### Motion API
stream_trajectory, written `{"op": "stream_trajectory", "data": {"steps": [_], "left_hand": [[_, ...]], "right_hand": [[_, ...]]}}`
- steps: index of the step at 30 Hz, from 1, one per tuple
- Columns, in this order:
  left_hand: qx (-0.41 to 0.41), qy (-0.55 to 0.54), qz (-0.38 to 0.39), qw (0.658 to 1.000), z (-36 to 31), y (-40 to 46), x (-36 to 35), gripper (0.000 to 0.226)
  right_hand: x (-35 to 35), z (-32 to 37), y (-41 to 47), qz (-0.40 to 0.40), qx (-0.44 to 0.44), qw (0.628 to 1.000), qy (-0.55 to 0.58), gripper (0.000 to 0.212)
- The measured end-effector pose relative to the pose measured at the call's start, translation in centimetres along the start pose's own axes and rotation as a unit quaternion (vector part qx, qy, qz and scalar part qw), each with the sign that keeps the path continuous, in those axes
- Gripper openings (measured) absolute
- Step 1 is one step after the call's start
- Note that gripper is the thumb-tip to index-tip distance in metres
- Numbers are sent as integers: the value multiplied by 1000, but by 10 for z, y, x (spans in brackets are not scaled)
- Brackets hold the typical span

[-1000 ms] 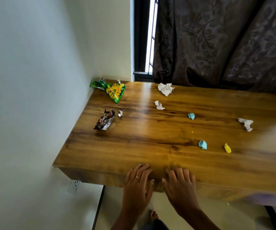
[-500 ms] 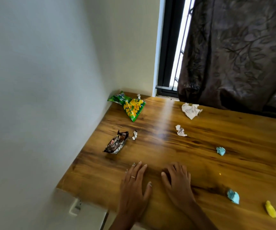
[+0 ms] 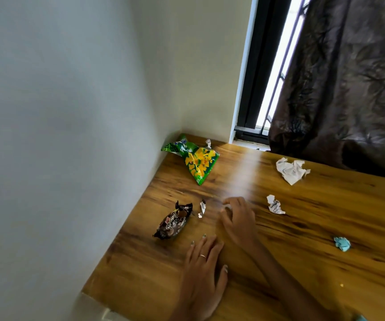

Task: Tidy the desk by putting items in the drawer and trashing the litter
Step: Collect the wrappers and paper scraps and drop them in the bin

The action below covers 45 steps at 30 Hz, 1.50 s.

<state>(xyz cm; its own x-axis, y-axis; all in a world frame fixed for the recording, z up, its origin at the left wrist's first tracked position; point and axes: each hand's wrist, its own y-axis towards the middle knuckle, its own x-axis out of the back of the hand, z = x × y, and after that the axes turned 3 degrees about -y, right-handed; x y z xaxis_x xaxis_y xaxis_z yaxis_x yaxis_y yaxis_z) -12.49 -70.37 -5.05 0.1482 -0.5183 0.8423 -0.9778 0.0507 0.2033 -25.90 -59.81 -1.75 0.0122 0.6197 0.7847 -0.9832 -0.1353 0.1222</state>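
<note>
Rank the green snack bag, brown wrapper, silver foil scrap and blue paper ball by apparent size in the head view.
1. green snack bag
2. brown wrapper
3. blue paper ball and silver foil scrap: too alike to rank.

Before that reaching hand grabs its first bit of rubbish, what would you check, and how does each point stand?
1. Right hand free to grasp: ok, fingers loosely curled, holding nothing.
2. Left hand out of the way: ok, flat on the desk.
3. Foil scrap within reach: ok, just beside the right hand's fingertips.
4. Brown wrapper unobstructed: ok.
5. Bin location: cannot tell, none in view.
6. Drawer open: cannot tell, hidden.
</note>
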Motion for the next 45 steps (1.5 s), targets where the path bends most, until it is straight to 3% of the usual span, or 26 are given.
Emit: {"op": "stream_trajectory", "data": {"steps": [2, 6, 12, 15, 20, 24, 26, 28, 29, 32, 34, 36, 40, 45], "left_hand": [[-16, -11, -8, 1000, -4, 0, -2, 50], [-25, -48, -24, 998, 1, 3, -3, 52], [-18, -69, -2, 997, 2, 9, 2, 54], [-12, -63, 9, 998, 2, 12, 6, 53], [5, -68, 10, 998, 1, 9, 10, 48], [19, -102, -11, 995, 1, 6, 8, 46], [71, -180, -12, 981, -5, 9, 13, 51], [156, -308, -13, 938, -14, 20, 23, 61], [206, -396, -8, 895, -22, 30, 31, 65], [322, -640, 38, 696, -47, 62, 55, 62], [327, -757, 88, 558, -53, 78, 67, 67], [295, -816, 149, 475, -58, 88, 74, 87], [304, -831, 181, 430, -62, 92, 66, 98], [380, -800, 149, 440, -53, 87, 48, 80]], "right_hand": [[2, 12, 22, 3, 16, 1000, -6, 47], [-13, 44, 72, 9, 61, 997, -44, 39], [-47, 71, 118, 17, 87, 986, -142, 66], [-57, 62, 120, 27, 88, 974, -206, 57], [-51, 43, 108, -28, 114, 969, -217, 27], [-20, 31, 87, -45, 72, 982, -167, 35], [-2, 26, 70, -58, 44, 985, -156, 38], [14, 24, 47, -74, 19, 988, -132, 39], [22, 22, 32, -82, 6, 990, -111, 39], [41, 15, -21, -109, 35, 991, -68, 41], [48, 14, -52, -120, 85, 988, -54, 40], [51, 10, -72, -133, 131, 980, -61, 41], [54, 0, -86, -150, 169, 972, -61, 39], [47, -2, -93, -96, 257, 960, -58, 32]]}}
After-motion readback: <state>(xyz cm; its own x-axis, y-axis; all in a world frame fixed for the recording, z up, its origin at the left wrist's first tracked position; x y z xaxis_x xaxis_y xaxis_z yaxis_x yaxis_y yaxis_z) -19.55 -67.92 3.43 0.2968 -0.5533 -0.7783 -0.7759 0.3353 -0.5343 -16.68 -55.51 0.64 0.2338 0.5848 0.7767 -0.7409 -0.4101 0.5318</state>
